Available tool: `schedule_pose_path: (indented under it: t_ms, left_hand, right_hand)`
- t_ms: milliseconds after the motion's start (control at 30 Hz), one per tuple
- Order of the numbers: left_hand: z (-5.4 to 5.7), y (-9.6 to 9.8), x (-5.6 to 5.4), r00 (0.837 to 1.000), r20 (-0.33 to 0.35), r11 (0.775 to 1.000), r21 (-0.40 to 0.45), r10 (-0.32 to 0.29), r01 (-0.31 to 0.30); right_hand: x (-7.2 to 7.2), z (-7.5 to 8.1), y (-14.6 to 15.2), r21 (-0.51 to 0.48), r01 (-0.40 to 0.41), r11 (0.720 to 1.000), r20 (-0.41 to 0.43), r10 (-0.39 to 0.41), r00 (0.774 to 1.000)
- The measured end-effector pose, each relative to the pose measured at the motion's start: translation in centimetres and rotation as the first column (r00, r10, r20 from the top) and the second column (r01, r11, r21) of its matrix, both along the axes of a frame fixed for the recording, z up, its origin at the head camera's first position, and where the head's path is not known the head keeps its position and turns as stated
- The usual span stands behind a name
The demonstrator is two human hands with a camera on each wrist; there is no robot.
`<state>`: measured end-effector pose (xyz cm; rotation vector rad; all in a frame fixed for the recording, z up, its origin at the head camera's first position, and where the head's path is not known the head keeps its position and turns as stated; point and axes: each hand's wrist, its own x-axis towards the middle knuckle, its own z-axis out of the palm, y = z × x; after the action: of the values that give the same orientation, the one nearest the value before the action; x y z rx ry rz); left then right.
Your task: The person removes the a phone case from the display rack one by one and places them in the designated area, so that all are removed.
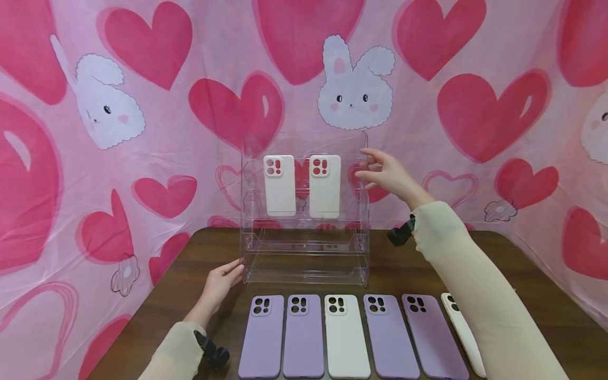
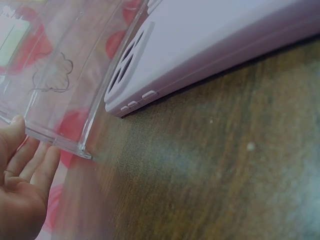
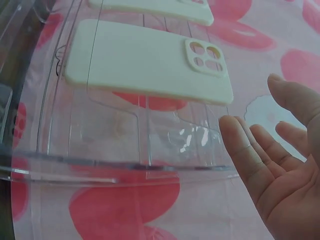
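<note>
A clear acrylic tiered display stand (image 1: 306,278) stands on the table. On an upper tier, two white phone cases stand side by side, a left one (image 1: 281,192) and a right one (image 1: 325,192), camera cutouts at the top. My left hand (image 1: 219,287) is at the stand's lower left side, fairly straight fingertips touching the panel's edge. Beside the upper right side is my right hand (image 1: 390,177), fingers spread and relaxed, holding nothing. The right wrist view shows that hand (image 3: 280,170) next to the nearer white case (image 3: 140,60).
In front of the stand lies a row of phone cases: several purple ones (image 1: 260,340), a white one (image 1: 348,340) and another white one (image 1: 467,343) partly hidden by my right sleeve (image 1: 480,295). A pink heart-and-rabbit cloth (image 1: 294,105) hangs behind the brown wooden table (image 1: 161,316).
</note>
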<state>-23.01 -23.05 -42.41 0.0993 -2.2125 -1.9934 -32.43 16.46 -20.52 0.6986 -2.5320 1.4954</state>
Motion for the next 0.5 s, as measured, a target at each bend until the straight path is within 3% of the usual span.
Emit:
schedule_pose_path:
  t_ms: [500]
  left_hand:
    - [-0.3, -0.1, 0.0, 1.0, -0.006, 1.0, 0.0, 0.004, -0.004]
  right_hand:
    - [-1.8, -0.5, -3.0, -0.015, 0.049, 0.999, 0.016, -0.048, 0.999]
